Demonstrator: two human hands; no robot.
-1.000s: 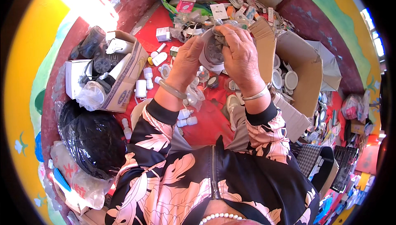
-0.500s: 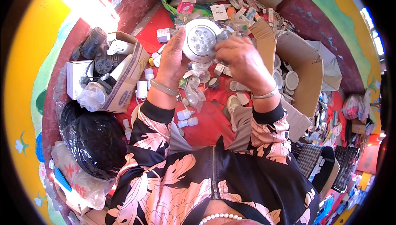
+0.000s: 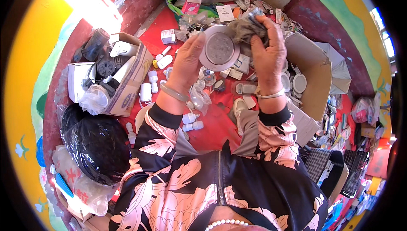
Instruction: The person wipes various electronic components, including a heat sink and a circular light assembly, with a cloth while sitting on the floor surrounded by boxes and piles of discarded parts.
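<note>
My left hand (image 3: pixel 185 63) grips a round LED downlight (image 3: pixel 218 48) by the left side of its white rim. The light's face is turned toward me and looks greyish, with small round lenses in it. In my right hand (image 3: pixel 269 55) a crumpled grey-brown cloth (image 3: pixel 248 27) is pinched between thumb and fingers, close by the light's upper right edge. Whether the cloth touches the rim cannot be made out. Below the light, a clear plastic bag (image 3: pixel 200 97) and white bulbs (image 3: pixel 193 125) lie on the red floor covering (image 3: pixel 212 133).
On the left stands an open carton (image 3: pixel 131 78) of lamps and black fittings, with a black plastic bag (image 3: pixel 93 142) nearer me. An open cardboard box (image 3: pixel 311 66) with round white lights (image 3: pixel 299 82) stands on the right. Small boxes (image 3: pixel 168 36) are strewn at the back.
The downlight has shifted right and slightly down, its face now duller. My right hand has moved up and right, its fingers apart from the rim, and the cloth shows clearly.
</note>
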